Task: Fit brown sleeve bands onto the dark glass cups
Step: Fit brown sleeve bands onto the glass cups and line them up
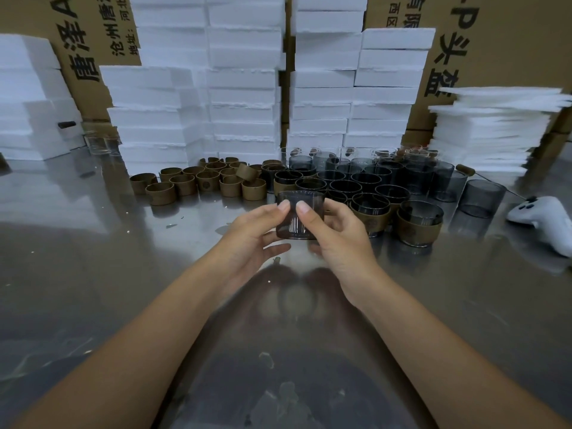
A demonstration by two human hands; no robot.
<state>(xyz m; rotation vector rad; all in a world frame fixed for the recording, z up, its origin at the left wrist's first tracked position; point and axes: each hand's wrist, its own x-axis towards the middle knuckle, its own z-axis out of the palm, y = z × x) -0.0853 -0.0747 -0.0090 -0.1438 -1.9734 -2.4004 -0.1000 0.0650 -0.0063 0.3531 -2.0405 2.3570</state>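
Observation:
A bare dark glass cup (291, 226) hangs just above the steel table at the centre, upright, with no band on it. My left hand (253, 233) grips its left side and my right hand (337, 233) its right side, both thumbs pressed on the near wall below the rim. Behind and to the left stand several loose brown sleeve bands (204, 181). To the right is a cluster of dark cups (356, 181); the nearest ones, such as a banded cup (419, 222), wear brown bands around their lower half.
The reflective steel table (123, 274) carries white crumbs. Stacks of white foam boxes (244, 82) and cardboard cartons (507, 35) wall off the back. A white controller (541, 216) lies at the right. Clear glasses (102, 144) sit far left.

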